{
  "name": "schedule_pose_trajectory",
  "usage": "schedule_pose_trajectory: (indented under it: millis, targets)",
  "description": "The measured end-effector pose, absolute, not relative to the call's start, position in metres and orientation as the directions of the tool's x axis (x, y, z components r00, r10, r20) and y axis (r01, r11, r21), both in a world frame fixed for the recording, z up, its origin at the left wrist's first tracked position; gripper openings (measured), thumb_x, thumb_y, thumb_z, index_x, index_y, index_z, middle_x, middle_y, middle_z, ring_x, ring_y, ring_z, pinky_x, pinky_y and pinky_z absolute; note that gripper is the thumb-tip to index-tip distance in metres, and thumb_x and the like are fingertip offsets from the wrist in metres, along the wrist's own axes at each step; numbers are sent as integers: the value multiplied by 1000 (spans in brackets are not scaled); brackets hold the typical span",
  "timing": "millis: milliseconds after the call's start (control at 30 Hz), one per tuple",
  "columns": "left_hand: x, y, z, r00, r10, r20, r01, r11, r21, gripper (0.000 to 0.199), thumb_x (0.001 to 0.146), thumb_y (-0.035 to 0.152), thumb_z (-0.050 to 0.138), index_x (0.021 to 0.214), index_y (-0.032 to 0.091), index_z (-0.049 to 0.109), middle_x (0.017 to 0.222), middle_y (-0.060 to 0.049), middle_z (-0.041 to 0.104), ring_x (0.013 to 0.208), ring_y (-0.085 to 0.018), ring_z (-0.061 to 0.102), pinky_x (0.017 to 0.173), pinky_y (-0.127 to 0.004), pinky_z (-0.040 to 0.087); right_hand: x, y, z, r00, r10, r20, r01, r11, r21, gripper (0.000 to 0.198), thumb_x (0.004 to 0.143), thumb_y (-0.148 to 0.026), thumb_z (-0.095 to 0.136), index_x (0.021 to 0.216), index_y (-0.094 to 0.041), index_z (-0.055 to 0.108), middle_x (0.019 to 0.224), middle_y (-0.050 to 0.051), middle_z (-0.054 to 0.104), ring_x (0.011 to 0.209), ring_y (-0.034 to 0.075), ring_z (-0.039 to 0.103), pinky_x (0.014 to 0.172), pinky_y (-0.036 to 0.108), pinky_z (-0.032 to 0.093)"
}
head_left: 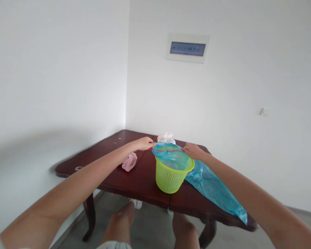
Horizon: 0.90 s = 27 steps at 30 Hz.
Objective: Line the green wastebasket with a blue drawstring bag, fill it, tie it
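A lime green mesh basket stands upright near the table's front edge. Across its mouth lies a thin blue plastic bag with a red drawstring, its lower part inside the basket. At the bag's far left edge, my left hand is closed, pinching the bag and string. My right hand is closed on the bag's right edge, above the basket rim. More blue plastic stretches over the table to the right, beneath my right forearm; whether it joins the bag is hidden.
The dark red wooden table is pushed into the wall corner. A pink cloth lies left of the basket, partly behind my forearm. A crumpled white and orange packet sits behind the basket. Small white scraps lie at the back left.
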<state>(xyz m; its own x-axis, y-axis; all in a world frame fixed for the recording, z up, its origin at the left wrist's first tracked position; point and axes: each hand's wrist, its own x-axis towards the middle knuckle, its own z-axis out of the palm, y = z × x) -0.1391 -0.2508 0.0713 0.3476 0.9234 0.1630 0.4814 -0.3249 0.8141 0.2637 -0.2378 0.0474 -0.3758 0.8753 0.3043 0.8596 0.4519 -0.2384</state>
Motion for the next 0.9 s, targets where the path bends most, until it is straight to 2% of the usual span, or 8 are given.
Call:
schedule_pose_trajectory:
  millis: [133,300,400,467,600,700,800,900]
  targets:
    - [-135,-249,81,269,949,163,288,-241,927,52,83,69,90,77,22,69,58,5,50,49,-12,38,54,-28,29,290,-262,62,-372,874,313,867,448,-219,50,106,-67,69,78,-28,83,98,13,78,107,30,69,104,40,53]
    - [-135,-255,100,167,958,233,-51,-227,972,43,94,61,78,86,23,60,63,8,43,54,-12,44,60,-24,44,323,-282,84,-197,904,378,881,333,-336,60,107,-72,62,72,-26,78,85,15,76,91,30,72,90,41,56]
    - [-132,-260,112,165,945,282,-231,-241,943,27,96,46,72,91,22,62,69,5,52,60,-12,55,67,-26,56,336,-287,91,-56,929,366,836,245,-491,76,113,-76,40,65,-25,69,64,15,70,67,27,70,72,40,58]
    - [-127,-266,118,177,929,324,-314,-259,914,17,94,33,71,105,20,68,81,2,63,65,-11,61,75,-26,62,338,-291,95,-5,927,375,779,239,-580,81,115,-77,29,73,-23,73,75,17,78,69,27,74,70,40,62]
    - [-104,-280,126,218,882,417,-348,-329,878,48,95,24,76,143,27,69,119,-3,79,71,-7,69,83,-27,67,321,-304,108,97,845,526,535,402,-743,71,106,-84,52,101,-21,84,118,19,88,102,29,84,88,42,70]
    - [-84,-295,129,303,812,499,-247,-439,864,75,97,40,90,165,36,57,141,-9,78,75,-11,76,77,-31,69,294,-319,123,196,733,652,371,560,-741,57,94,-76,78,102,-21,87,112,17,88,102,30,83,88,44,70]
    - [-69,-308,132,402,776,485,-160,-462,872,105,92,58,98,177,42,39,159,-16,70,90,-22,86,71,-30,67,266,-335,138,180,646,742,371,654,-659,44,94,-64,83,101,-21,88,105,13,88,95,27,82,84,43,70]
    - [-62,-313,132,455,775,438,-91,-449,889,102,99,87,76,179,38,37,156,-20,72,89,-25,87,58,-22,52,245,-352,149,133,603,787,350,714,-606,34,99,-53,80,111,-22,87,113,11,89,99,25,83,85,40,70]
